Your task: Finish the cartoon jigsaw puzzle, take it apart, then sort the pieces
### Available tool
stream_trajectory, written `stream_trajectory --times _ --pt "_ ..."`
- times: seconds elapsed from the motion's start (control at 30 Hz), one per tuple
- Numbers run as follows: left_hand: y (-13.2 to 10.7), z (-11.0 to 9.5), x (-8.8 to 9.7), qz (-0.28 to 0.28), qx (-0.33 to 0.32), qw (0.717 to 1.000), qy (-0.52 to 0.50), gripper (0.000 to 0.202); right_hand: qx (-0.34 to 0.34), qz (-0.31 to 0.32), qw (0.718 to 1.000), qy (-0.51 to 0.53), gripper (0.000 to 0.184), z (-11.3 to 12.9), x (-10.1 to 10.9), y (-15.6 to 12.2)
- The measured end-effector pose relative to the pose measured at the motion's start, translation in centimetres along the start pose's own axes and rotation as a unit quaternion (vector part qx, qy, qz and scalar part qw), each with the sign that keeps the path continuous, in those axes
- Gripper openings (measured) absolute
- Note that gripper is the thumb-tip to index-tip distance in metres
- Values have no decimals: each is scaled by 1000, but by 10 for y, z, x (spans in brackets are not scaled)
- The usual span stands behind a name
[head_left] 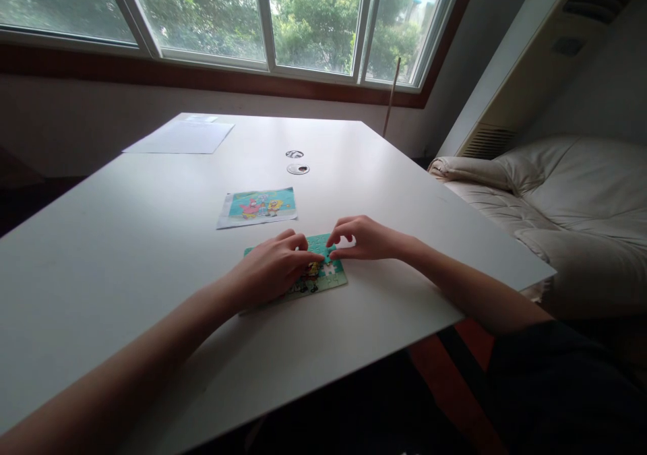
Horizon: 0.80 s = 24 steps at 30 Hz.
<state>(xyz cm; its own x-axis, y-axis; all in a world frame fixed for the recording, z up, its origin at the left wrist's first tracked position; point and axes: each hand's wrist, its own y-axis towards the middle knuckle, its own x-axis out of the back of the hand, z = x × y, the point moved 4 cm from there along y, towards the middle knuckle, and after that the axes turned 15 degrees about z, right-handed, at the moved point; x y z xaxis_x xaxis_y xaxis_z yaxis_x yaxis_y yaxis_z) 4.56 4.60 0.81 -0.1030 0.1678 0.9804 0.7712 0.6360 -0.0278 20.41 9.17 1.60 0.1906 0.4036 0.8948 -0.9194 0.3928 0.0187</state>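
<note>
A jigsaw puzzle [334, 281] with a teal and green cartoon picture lies on the white table in front of me. A white gap shows near its right side, where a piece is out. My left hand [275, 263] rests over the puzzle's left part, covering much of it, with its thumb stretched toward the gap and no piece visible in it. My right hand [366, 238] is at the puzzle's upper right edge. Its thumb and bent fingers come close around a small teal puzzle piece [327, 255] just above the gap.
Behind the puzzle lies a printed picture sheet [260, 205] of cartoon figures. Farther back are two round cable-hole covers [298, 169] and white papers [182, 137] on the table [126, 239]. A cream leather sofa [571, 192] stands to the right, below the window side.
</note>
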Motion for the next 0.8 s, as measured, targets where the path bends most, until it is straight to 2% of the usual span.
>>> stream_trajectory --times 0.23,0.5,0.8 --pt "0 -2 -1 11 -6 999 48 34 -62 -53 997 2 11 -5 -3 6" --pt "1 -7 0 26 -22 998 55 33 -73 -43 996 13 10 -6 -4 8" --pt "2 -5 -1 38 -25 997 57 38 -45 8 999 23 16 -6 -5 7"
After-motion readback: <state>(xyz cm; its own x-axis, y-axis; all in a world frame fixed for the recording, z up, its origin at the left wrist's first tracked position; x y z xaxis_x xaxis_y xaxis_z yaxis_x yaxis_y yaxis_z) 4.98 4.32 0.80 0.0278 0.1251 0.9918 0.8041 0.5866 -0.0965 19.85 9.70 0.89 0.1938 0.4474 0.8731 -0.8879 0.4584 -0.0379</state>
